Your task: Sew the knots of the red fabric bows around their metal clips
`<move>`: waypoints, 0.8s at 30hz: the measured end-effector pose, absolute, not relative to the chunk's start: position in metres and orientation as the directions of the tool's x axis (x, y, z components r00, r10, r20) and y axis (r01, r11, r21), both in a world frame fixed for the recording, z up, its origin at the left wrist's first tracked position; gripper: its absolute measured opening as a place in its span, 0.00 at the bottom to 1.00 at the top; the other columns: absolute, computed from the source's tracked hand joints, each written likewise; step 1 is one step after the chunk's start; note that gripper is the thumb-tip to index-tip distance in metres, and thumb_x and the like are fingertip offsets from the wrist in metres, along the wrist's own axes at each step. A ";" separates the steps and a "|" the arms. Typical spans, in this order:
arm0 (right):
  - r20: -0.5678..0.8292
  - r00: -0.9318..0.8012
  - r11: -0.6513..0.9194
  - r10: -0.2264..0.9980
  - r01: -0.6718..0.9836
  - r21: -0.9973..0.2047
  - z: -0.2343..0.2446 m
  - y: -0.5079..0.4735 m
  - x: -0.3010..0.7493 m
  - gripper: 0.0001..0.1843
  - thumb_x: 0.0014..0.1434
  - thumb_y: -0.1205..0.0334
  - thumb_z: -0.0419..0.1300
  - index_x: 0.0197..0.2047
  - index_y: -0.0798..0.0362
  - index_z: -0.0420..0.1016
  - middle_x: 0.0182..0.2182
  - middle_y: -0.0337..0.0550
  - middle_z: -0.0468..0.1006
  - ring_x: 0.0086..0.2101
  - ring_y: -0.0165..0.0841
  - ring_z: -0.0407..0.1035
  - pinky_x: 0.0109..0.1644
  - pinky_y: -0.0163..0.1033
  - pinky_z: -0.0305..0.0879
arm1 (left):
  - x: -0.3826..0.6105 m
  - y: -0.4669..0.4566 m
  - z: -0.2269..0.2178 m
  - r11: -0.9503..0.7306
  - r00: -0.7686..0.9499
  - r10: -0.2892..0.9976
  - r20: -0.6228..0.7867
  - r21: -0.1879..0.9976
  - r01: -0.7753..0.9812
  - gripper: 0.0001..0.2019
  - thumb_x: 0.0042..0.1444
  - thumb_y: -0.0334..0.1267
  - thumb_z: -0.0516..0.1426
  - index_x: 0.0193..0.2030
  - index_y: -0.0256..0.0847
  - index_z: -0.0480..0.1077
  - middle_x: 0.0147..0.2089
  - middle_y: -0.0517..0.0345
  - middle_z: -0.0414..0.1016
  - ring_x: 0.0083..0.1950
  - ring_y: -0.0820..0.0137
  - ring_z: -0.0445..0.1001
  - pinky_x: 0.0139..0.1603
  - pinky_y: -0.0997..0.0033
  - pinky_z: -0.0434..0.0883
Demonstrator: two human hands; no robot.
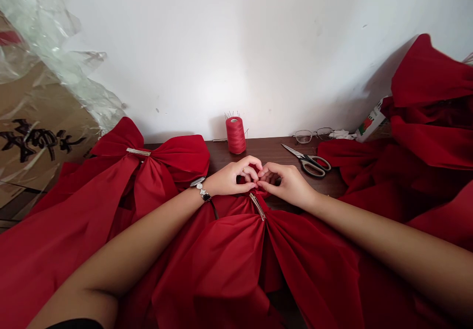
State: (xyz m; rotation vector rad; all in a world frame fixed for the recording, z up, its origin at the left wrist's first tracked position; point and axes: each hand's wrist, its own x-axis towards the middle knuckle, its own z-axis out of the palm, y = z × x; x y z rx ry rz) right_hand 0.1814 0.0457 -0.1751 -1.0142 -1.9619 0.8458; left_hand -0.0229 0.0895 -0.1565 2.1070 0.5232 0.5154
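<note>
Your left hand [227, 179] and right hand [291, 186] are up at mid-table, fingertips meeting. Both are pinching, thumb to fingers, on a bit of red material [254, 192]; can't tell if it's fabric or thread, too small. Fingers bent, left thumb and forefinger making a loop

Red bow [221, 255] is right below your hands, between your forearms, tails spreading toward the near edge. Silver clip [257, 207] sits at its gathered middle, slanted, far end just under your fingertips

Left of you: second bow [181, 156] lying on more red cloth, with its own clip [138, 151] across the center, nearly level. Your left wrist has a band [202, 191] with silver pieces

Far side of the table [269, 151]: red thread spool [236, 137] upright near the wall [221, 48], thin pins [232, 114] sticking up from its top. Scissors [312, 164] lie to the right of the spool, points to the far left, handles toward you. Eyeglasses [303, 137] just beyond them, white tissue [343, 134] beside those

Far right: heaped red fabric [432, 78], partly covering a printed carton [371, 119]. Far left: cardboard box [37, 102] with black writing, clear plastic film [48, 33] draped over it
</note>
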 end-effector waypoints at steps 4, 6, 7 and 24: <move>0.317 -0.404 0.466 0.858 0.355 -0.810 -0.177 0.046 0.182 0.07 0.56 0.58 0.61 0.34 0.52 0.70 0.28 0.40 0.77 0.27 0.29 0.71 0.32 0.33 0.68 | -0.024 0.090 -0.158 -0.539 0.826 0.533 0.180 0.825 0.168 0.16 0.57 0.33 0.57 0.50 0.41 0.57 0.36 0.58 0.74 0.33 0.75 0.74 0.41 0.70 0.72; 0.314 -0.408 0.466 0.857 0.357 -0.810 -0.177 0.047 0.182 0.07 0.57 0.58 0.61 0.34 0.52 0.70 0.28 0.40 0.77 0.28 0.29 0.71 0.32 0.34 0.68 | -0.024 0.090 -0.158 -0.541 0.830 0.529 0.177 0.824 0.169 0.15 0.57 0.32 0.56 0.50 0.40 0.58 0.36 0.57 0.74 0.34 0.75 0.74 0.41 0.70 0.72; 0.313 -0.408 0.465 0.858 0.357 -0.810 -0.177 0.047 0.182 0.07 0.57 0.58 0.61 0.34 0.52 0.70 0.28 0.40 0.77 0.28 0.30 0.71 0.32 0.34 0.68 | -0.024 0.090 -0.158 -0.541 0.831 0.528 0.176 0.824 0.169 0.15 0.57 0.32 0.56 0.50 0.40 0.58 0.36 0.57 0.74 0.34 0.74 0.74 0.42 0.70 0.72; 0.390 -0.423 0.533 0.818 0.304 -0.789 -0.175 0.043 0.181 0.07 0.58 0.58 0.61 0.34 0.53 0.73 0.27 0.40 0.75 0.27 0.29 0.67 0.32 0.34 0.64 | -0.024 0.091 -0.160 -0.539 0.828 0.519 0.210 0.832 0.127 0.17 0.55 0.27 0.56 0.49 0.41 0.55 0.32 0.61 0.73 0.35 0.74 0.74 0.43 0.70 0.70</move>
